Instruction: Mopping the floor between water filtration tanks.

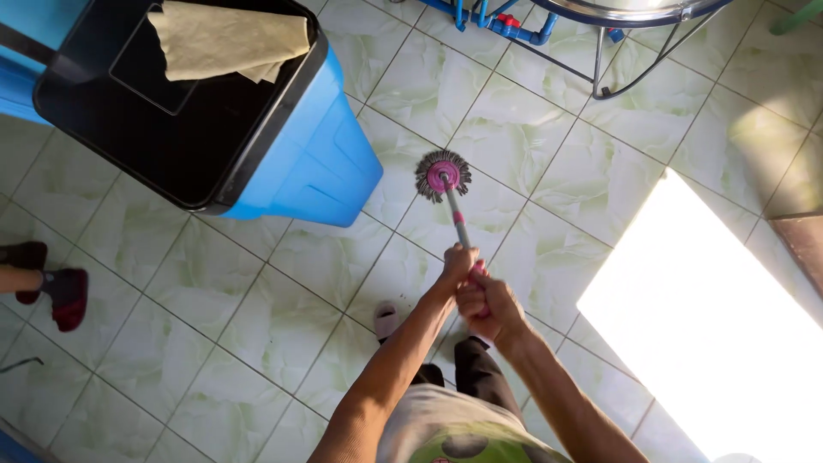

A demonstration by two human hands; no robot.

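The upper end of the mop handle is hidden inside the left hand and right hand. The blue bin is cut off by the top and left edges. The metal stand is cropped by the top edge. 1 red shoe of another person is seen; the leg is cut off at the left edge. A floor patch is washed out by sunlight.

Bright daylight, blown-out floor patch, perhaps sunlight.
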